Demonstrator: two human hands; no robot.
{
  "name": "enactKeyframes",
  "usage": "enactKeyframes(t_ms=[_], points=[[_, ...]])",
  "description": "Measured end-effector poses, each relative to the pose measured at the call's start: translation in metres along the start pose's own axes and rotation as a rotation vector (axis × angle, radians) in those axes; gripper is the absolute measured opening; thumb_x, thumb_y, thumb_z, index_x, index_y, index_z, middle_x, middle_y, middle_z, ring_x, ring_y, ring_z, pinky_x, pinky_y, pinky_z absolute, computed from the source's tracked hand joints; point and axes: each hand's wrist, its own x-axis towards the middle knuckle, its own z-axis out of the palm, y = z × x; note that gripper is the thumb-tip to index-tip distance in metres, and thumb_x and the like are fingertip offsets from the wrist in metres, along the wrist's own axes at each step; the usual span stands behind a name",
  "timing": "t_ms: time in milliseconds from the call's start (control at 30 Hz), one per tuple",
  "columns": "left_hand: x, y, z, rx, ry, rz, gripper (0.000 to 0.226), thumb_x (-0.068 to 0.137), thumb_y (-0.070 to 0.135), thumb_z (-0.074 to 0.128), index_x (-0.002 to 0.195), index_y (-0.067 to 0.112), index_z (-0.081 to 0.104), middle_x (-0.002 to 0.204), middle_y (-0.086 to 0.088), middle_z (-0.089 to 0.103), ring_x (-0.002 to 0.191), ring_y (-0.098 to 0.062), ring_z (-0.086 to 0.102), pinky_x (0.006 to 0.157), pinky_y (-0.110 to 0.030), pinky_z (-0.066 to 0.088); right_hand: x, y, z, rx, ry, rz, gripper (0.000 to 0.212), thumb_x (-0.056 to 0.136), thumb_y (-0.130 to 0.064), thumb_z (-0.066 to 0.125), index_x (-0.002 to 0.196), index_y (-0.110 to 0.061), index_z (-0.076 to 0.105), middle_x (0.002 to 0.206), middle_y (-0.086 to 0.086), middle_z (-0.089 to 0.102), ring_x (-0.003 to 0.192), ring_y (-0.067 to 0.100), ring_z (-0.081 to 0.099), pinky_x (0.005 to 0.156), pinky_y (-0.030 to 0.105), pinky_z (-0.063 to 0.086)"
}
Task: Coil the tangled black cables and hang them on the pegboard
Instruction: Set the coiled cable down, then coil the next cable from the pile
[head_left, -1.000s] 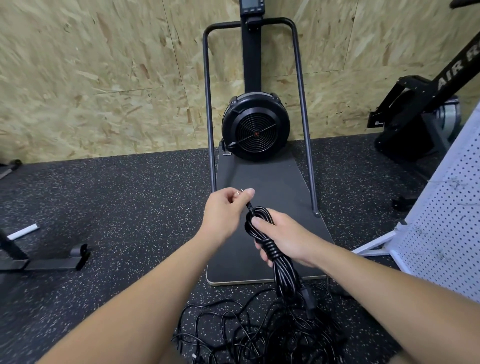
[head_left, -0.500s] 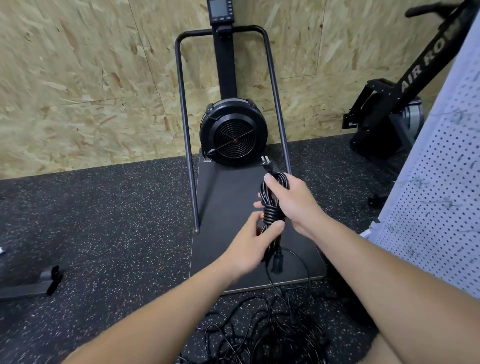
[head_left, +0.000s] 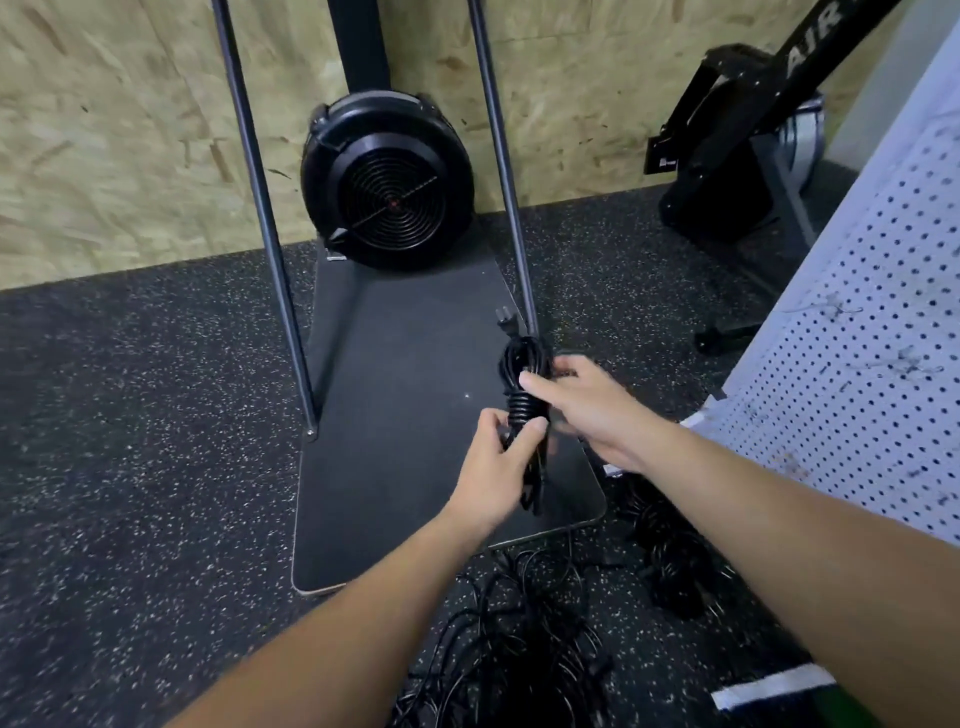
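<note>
Speckled black rubber floor (head_left: 130, 467) meets a wall of oriented strand board (head_left: 104, 130). Against the wall stands a fan-wheel exercise machine (head_left: 387, 179) on a dark base board (head_left: 395, 415), with two slanted metal uprights rising from the board. A second black machine (head_left: 737, 150), lettered "AIR", occupies the upper right corner.

At the right edge we see the white pegboard (head_left: 872, 338), leaning and resting on the floor, its holes in regular rows.

Above the base board we hold a coiled black cable (head_left: 524, 395), its loops gathered lengthwise and bound at the middle by several tight wraps. Its plug (head_left: 506, 323) projects from the top end. Our left hand (head_left: 493, 467) grips the lower half of the bundle, thumb and fingers curled round it just below the wraps. Our right hand (head_left: 582, 400) holds the upper half, thumb laid across the front above the wraps, fingers behind; motion blur hides their exact lie.

On the floor near the lower edge lies the tangled pile of black cables (head_left: 519, 639), loose and uncoiled. Just to its right lies a second dark heap of cable (head_left: 675, 561), close to the foot of the pegboard; whether this heap is coiled we cannot tell.
</note>
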Motion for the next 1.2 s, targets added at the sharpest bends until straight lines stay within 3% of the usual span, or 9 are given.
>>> enactKeyframes(t_ms=[100,167,300,433,567,633,767,900,1200], points=[[0.045,-0.043,0.025,0.091,0.103,-0.121,0.044,0.105,0.058,0.063,0.094,0.018,0.05,0.082,0.004,0.056,0.072,-0.015,0.051,0.07,-0.039,0.044,0.029,0.068,-0.013,-0.055,0.07,0.126,0.054,0.095,-0.059,0.077,0.135,-0.025,0.066,0.121,-0.006,0.076,0.108,0.011,0.073,0.095,0.039,0.064],[0.074,-0.078,0.042,0.123,0.104,-0.19,0.043,0.105,0.056,0.061,0.1,0.014,0.062,0.092,-0.002,0.071,0.083,-0.021,0.065,0.08,-0.045,0.053,0.057,0.108,-0.023,-0.072,0.127,0.146,0.037,0.103,-0.046,0.073,0.131,-0.022,0.071,0.11,-0.009,0.075,0.101,0.01,0.071,0.089,0.033,0.059],[0.118,-0.137,0.06,0.165,-0.019,-0.269,0.028,0.102,0.04,0.065,0.105,0.015,0.076,0.103,-0.006,0.08,0.098,-0.028,0.075,0.092,-0.049,0.059,0.104,0.16,-0.039,-0.135,0.098,0.201,0.052,0.098,-0.025,0.081,0.146,-0.014,0.064,0.136,0.007,0.072,0.124,0.023,0.071,0.113,0.048,0.056],[0.151,-0.172,0.061,0.168,-0.108,-0.283,0.011,0.102,0.018,0.072,0.112,0.016,0.077,0.102,0.004,0.079,0.091,-0.011,0.071,0.087,-0.032,0.056,0.141,0.197,-0.05,-0.241,0.121,0.235,0.051,0.1,0.003,0.074,0.148,-0.008,0.06,0.139,0.011,0.07,0.128,0.024,0.068,0.116,0.043,0.053],[0.166,-0.199,0.054,0.28,-0.277,-0.226,0.043,0.099,-0.013,0.059,0.135,0.007,0.072,0.121,0.004,0.075,0.11,-0.007,0.067,0.094,-0.011,0.049,0.17,0.246,-0.048,-0.471,0.087,0.235,0.072,0.095,0.004,0.073,0.161,-0.015,0.049,0.155,0.011,0.06,0.14,0.029,0.06,0.121,0.048,0.048],[0.165,-0.206,0.048,0.36,-0.279,-0.214,0.049,0.099,-0.016,0.054,0.141,0.005,0.07,0.129,0.005,0.072,0.122,-0.007,0.065,0.099,-0.004,0.045,0.165,0.242,-0.044,-0.519,0.086,0.236,0.074,0.097,0.0,0.072,0.164,-0.016,0.045,0.155,0.012,0.06,0.137,0.031,0.061,0.118,0.045,0.05],[0.159,-0.204,0.028,0.411,-0.186,-0.187,0.048,0.101,-0.013,0.058,0.146,0.003,0.066,0.135,-0.005,0.073,0.132,-0.017,0.066,0.12,-0.029,0.045,0.145,0.217,-0.041,-0.695,0.124,0.163,0.074,0.1,-0.015,0.078,0.166,-0.014,0.043,0.158,0.013,0.057,0.143,0.034,0.056,0.119,0.042,0.046],[0.132,-0.187,-0.008,0.386,-0.139,-0.136,0.036,0.102,-0.008,0.064,0.133,0.008,0.075,0.117,0.001,0.078,0.113,-0.012,0.072,0.113,-0.031,0.053,0.119,0.189,-0.026,-0.819,0.072,0.023,0.063,0.098,-0.02,0.081,0.156,-0.014,0.056,0.154,0.009,0.058,0.139,0.031,0.058,0.119,0.041,0.046],[-0.005,-0.152,-0.123,0.494,-0.151,-0.059,0.008,0.101,0.016,0.079,0.106,0.02,0.084,0.1,0.009,0.083,0.092,-0.009,0.075,0.096,-0.034,0.059,0.014,0.125,0.102,-0.899,-0.36,-0.202,0.036,0.092,-0.027,0.087,0.126,-0.022,0.076,0.116,-0.003,0.077,0.102,0.016,0.072,0.095,0.032,0.058]])
